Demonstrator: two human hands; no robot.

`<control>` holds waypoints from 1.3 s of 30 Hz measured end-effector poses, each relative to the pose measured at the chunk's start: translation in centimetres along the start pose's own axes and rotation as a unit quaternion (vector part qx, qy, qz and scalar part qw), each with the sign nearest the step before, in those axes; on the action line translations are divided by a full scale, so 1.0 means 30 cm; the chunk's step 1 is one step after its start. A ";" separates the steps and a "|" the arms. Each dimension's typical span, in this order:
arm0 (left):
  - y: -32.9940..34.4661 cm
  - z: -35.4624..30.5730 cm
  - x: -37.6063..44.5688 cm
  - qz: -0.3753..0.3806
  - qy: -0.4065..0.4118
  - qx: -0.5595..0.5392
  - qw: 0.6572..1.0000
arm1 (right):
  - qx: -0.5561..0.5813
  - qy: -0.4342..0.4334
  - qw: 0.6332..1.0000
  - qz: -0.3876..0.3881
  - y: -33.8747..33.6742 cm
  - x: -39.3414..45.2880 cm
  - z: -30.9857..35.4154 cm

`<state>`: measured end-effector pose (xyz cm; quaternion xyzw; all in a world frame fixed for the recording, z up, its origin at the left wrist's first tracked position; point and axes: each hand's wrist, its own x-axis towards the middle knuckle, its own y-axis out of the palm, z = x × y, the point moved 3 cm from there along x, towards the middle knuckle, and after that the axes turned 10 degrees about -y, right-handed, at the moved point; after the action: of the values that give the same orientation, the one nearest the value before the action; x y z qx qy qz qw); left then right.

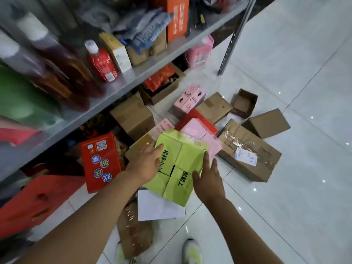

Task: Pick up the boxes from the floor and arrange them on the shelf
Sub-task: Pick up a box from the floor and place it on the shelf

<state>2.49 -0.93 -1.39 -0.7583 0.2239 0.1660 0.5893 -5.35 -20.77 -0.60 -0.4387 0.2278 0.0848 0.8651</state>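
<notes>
Both hands on the lime-green box (179,164), held between them above the floor pile. My left hand (146,162) is pressed flat against the box's left side, fingers fairly straight, fingertips reaching over the top-left edge. My right hand (208,182) sits on the right side, fingers extended up along the edge, thumb laid on the printed face. Neither hand is curled round it; the box is squeezed between two open palms. Black printed characters on the green box face up toward the camera.

Under and behind the green box: a pink box (202,134) touching its far edge, a red flat box (198,119) beneath that. A white sheet or flat box (158,206) lies on the floor (285,216) just below the green one. To the right, a long taped cardboard box (249,149) with a shipping label, lying on its side. Further back, two pink cartons (190,98) side by side, a small open brown box (244,102) and more plain cardboard boxes.

Left is the grey metal shelf (122,86), carrying a red bottle with white cap (102,61), dark bottles (blurred) and an orange box (177,16). A red box with blue round stickers (101,161) stands under the shelf, near my left forearm. Shoe (192,251) visible at bottom edge.
</notes>
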 end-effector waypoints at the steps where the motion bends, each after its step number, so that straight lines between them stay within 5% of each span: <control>1: 0.009 -0.007 0.013 -0.007 -0.005 0.006 1.000 | 0.004 0.007 1.000 -0.012 0.005 0.017 -0.015; 7: 0.097 -0.008 0.038 0.001 -0.021 -0.075 0.997 | 0.040 0.007 0.998 -0.040 0.081 0.048 -0.077; 10: 0.128 0.023 0.078 0.016 -0.095 -0.172 0.980 | 0.065 0.001 0.997 -0.046 0.097 0.056 -0.062; 13: 0.137 0.025 0.108 0.065 -0.181 -0.279 0.941 | 0.180 0.025 0.982 -0.042 0.116 0.060 -0.046; 17: 0.124 0.056 0.116 0.071 -0.231 -0.393 0.887 | 0.379 0.105 0.919 -0.042 0.132 0.071 -0.009; 22: 0.063 0.143 0.007 0.008 -0.224 -0.378 0.898 | 0.398 0.079 0.914 -0.027 0.117 0.004 0.119; 31: -0.480 0.141 -0.298 -0.105 -0.226 -0.337 0.908 | 0.386 -0.032 0.919 -0.065 -0.215 -0.168 0.508; 39: -1.192 -0.071 -0.725 -0.245 -0.139 -0.410 0.867 | 0.392 -0.162 0.894 -0.144 -0.840 -0.511 0.942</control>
<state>3.24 7.48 39.65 -0.9311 -0.1416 0.1974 0.2720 -1.10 -12.55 39.20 -0.0724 0.0337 -0.0675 0.9945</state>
